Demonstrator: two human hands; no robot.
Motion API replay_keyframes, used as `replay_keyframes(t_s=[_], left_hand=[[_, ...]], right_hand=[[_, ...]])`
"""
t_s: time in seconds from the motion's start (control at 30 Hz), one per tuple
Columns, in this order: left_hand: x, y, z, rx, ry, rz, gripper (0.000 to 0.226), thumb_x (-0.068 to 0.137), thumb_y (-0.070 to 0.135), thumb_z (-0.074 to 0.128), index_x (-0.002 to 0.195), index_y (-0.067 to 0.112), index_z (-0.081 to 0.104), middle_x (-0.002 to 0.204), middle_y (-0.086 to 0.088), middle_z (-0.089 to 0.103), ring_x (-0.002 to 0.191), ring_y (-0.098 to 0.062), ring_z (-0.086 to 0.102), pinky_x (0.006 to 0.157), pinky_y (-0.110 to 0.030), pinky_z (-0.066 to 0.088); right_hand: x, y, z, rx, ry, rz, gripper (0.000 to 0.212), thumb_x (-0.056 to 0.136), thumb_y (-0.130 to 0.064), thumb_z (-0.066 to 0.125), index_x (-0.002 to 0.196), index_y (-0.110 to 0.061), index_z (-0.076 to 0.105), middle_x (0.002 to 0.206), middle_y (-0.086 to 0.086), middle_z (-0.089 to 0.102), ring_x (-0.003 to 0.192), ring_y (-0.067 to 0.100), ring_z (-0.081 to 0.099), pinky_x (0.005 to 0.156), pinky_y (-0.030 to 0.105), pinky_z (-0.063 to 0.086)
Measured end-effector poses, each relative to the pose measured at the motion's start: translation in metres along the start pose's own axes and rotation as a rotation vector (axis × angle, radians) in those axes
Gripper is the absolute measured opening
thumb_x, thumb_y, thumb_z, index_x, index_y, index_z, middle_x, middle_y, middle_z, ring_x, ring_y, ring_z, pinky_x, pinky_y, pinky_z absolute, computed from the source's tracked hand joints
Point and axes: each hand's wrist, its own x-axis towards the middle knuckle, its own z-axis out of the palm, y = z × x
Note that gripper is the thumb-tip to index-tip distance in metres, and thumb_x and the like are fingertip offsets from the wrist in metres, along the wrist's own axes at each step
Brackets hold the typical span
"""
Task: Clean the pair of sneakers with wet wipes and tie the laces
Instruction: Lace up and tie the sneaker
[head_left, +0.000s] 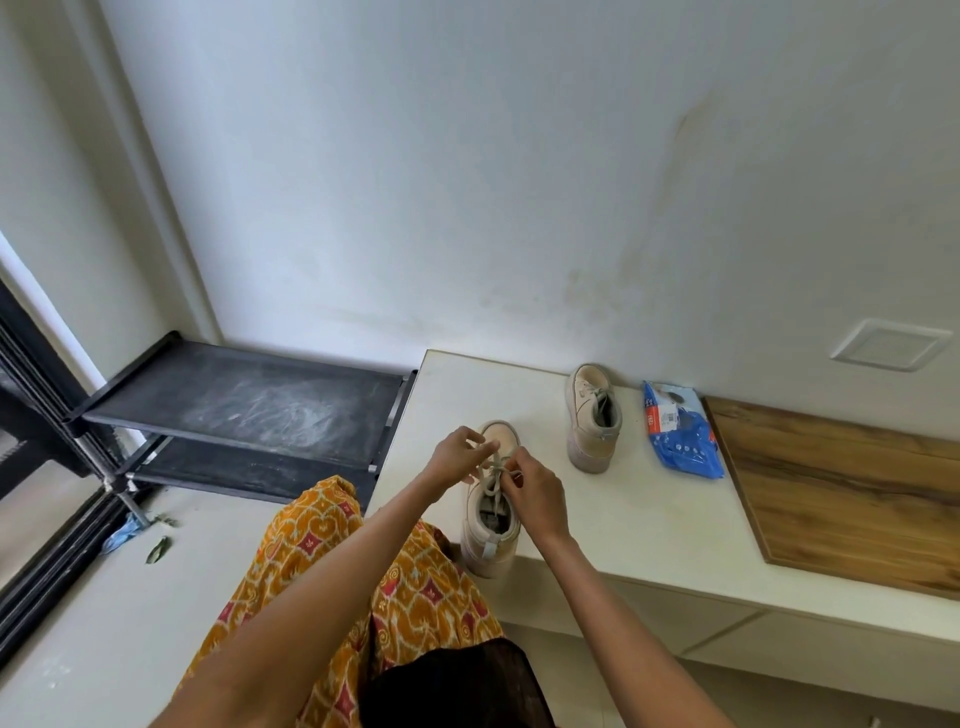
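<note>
Both hands noted: left hand and right hand pinch the laces above the near sneaker at the counter's front edge.

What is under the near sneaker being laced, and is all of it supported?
The near sneaker stands on the white counter, heel at the front edge. Both hands pinch its laces. Whether the heel overhangs cannot be told; the sole's underside is hidden.

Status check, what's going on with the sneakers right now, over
Left hand and right hand pinching the laces of the near sneaker. Far sneaker beside wipes pack. Nothing obstructing.
</note>
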Motion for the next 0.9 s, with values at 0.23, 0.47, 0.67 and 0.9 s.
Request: replay_keyframes(t_s=[0.23, 0.47, 0.67, 0.9], left_hand=[[0.008, 0.001, 0.014, 0.095, 0.077, -0.006, 0.021, 0.084, 0.019, 0.067, 0.08, -0.002, 0.071, 0.075, -0.014, 0.067, 0.065, -0.016, 0.058, 0.061, -0.027, 0.048], [0.011, -0.001, 0.001, 0.003, 0.067, -0.031, 0.018, 0.094, 0.007, 0.053, 0.099, -0.004, 0.066, 0.09, -0.02, 0.066, 0.06, -0.02, 0.063, 0.057, -0.025, 0.057], [0.006, 0.004, 0.002, -0.029, 0.011, -0.064, 0.03, 0.092, 0.031, 0.059, 0.113, 0.01, 0.055, 0.089, -0.011, 0.066, 0.065, -0.016, 0.064, 0.061, -0.026, 0.056], [-0.004, -0.005, -0.002, 0.082, 0.047, 0.082, 0.03, 0.081, 0.01, 0.072, 0.109, 0.004, 0.065, 0.088, -0.012, 0.07, 0.075, -0.017, 0.067, 0.066, -0.021, 0.055]], right_hand=[[-0.003, 0.004, 0.0, 0.01, 0.018, -0.073, 0.02, 0.093, -0.019, 0.056, 0.111, -0.018, 0.065, 0.101, 0.001, 0.068, 0.087, 0.016, 0.064, 0.066, 0.013, 0.041], [-0.002, 0.008, 0.005, 0.048, 0.02, -0.05, 0.024, 0.092, -0.019, 0.057, 0.114, -0.02, 0.068, 0.102, 0.0, 0.068, 0.086, 0.015, 0.063, 0.064, 0.008, 0.038], [-0.002, 0.01, 0.006, 0.056, 0.033, -0.041, 0.025, 0.092, -0.018, 0.057, 0.115, -0.02, 0.068, 0.103, 0.0, 0.068, 0.088, 0.016, 0.063, 0.069, 0.015, 0.042], [0.004, 0.017, -0.006, 0.337, -0.139, 0.01, 0.034, 0.086, -0.018, 0.066, 0.119, -0.023, 0.062, 0.106, -0.004, 0.062, 0.094, 0.013, 0.061, 0.075, 0.012, 0.047]])
